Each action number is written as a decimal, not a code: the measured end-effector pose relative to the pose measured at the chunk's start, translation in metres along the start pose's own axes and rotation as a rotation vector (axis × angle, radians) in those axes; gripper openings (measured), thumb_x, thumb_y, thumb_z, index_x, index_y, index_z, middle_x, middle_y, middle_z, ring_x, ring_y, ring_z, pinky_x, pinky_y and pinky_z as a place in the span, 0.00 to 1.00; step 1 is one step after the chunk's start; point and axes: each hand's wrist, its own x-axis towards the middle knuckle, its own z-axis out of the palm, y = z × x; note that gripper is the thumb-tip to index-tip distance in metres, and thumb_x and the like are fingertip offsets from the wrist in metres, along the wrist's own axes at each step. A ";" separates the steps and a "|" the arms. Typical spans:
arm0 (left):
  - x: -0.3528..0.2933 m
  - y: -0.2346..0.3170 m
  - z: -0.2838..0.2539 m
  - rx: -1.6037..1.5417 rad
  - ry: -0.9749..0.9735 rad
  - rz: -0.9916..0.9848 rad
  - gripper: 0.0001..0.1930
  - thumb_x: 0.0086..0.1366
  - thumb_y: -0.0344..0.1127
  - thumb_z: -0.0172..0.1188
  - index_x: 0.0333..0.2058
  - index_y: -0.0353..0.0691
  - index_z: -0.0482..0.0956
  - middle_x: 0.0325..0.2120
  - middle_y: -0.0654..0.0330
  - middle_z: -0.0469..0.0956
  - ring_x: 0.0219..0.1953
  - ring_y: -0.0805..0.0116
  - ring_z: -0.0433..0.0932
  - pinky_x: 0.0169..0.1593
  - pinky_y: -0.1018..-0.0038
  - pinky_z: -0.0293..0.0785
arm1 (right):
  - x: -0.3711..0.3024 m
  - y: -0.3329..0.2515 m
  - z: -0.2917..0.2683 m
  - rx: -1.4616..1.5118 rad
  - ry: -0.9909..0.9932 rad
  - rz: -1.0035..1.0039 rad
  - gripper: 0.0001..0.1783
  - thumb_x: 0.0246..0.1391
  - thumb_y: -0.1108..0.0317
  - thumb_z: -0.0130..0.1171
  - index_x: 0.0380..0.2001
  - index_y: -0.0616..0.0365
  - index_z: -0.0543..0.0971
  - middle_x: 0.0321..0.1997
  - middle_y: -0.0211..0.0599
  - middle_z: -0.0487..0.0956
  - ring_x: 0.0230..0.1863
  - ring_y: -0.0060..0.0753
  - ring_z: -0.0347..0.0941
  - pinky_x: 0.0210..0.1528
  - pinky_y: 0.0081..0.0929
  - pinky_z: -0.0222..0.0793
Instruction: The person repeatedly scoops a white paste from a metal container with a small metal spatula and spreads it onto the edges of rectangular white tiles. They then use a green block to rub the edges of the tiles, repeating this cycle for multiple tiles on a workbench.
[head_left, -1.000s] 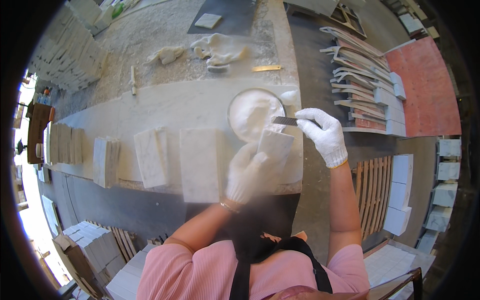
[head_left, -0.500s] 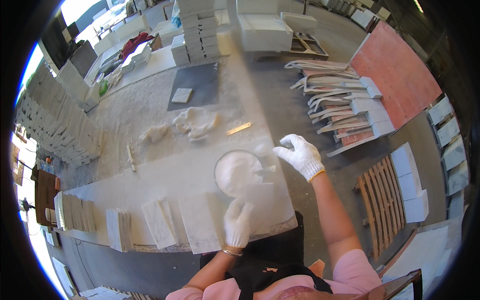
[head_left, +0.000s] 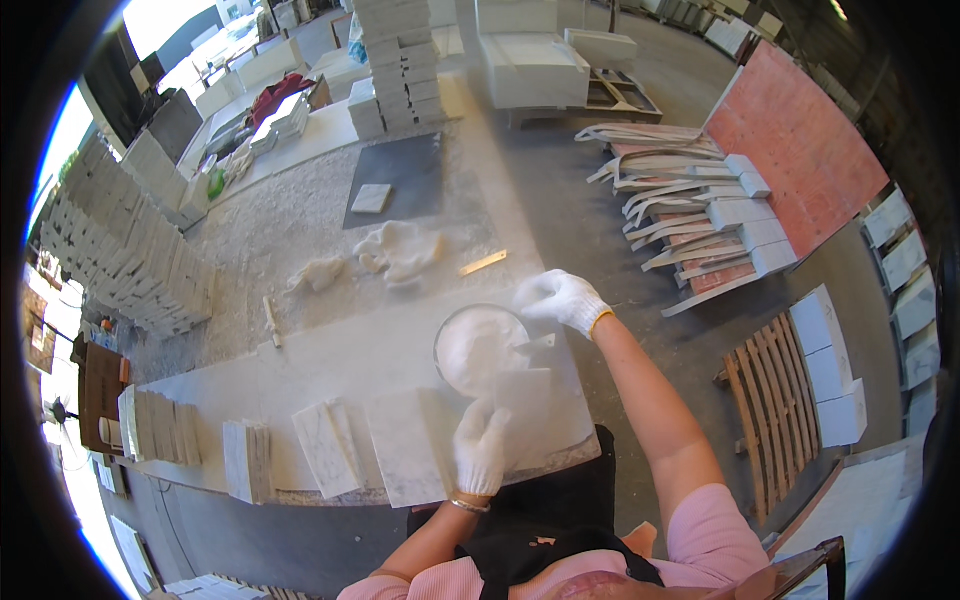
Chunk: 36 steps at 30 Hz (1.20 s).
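My left hand (head_left: 481, 450), in a white knit glove, grips the left edge of a pale square tile (head_left: 524, 410) above the near part of the table. Just past the tile sits a round bowl (head_left: 470, 352) heaped with white powder. A flat whitish tool (head_left: 537, 343) rests at the bowl's right side, partly in it. My right hand (head_left: 568, 301), gloved likewise, is at the table's right edge beside the bowl's far right rim. Its fingers are curled together over the place of a small pale lump. What they hold is hidden.
Marble tiles (head_left: 410, 445) stand in leaning groups along the table's near edge. Farther off lie a crumpled cloth (head_left: 400, 248), a yellow ruler strip (head_left: 484, 263) and a dark slab (head_left: 395, 180) with one tile. A wooden pallet (head_left: 768, 405) stands on the floor at right.
My right hand has moved left, toward the bowl, and its fingers have curled in over the pale lump. The left hand keeps its grip on the tile; the whole view has shifted slightly.
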 end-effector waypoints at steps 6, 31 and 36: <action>-0.001 -0.001 0.003 -0.021 0.041 0.044 0.17 0.70 0.30 0.62 0.56 0.29 0.79 0.48 0.60 0.83 0.51 0.73 0.77 0.58 0.73 0.72 | -0.007 -0.003 -0.001 0.093 0.084 -0.025 0.18 0.52 0.65 0.72 0.47 0.55 0.86 0.48 0.34 0.87 0.48 0.27 0.81 0.54 0.28 0.75; -0.004 0.019 0.012 -0.136 -0.021 -0.023 0.17 0.69 0.27 0.63 0.55 0.29 0.79 0.48 0.60 0.82 0.50 0.73 0.77 0.57 0.74 0.74 | -0.122 -0.033 -0.008 0.043 -0.026 -0.271 0.14 0.52 0.70 0.72 0.43 0.56 0.89 0.42 0.37 0.87 0.43 0.29 0.83 0.48 0.27 0.76; -0.005 0.022 0.012 -0.135 -0.020 -0.047 0.17 0.68 0.27 0.64 0.55 0.29 0.79 0.48 0.60 0.82 0.50 0.73 0.78 0.57 0.73 0.74 | -0.119 -0.035 -0.007 -0.005 -0.016 -0.312 0.13 0.51 0.70 0.72 0.42 0.56 0.90 0.42 0.37 0.88 0.42 0.31 0.83 0.48 0.28 0.77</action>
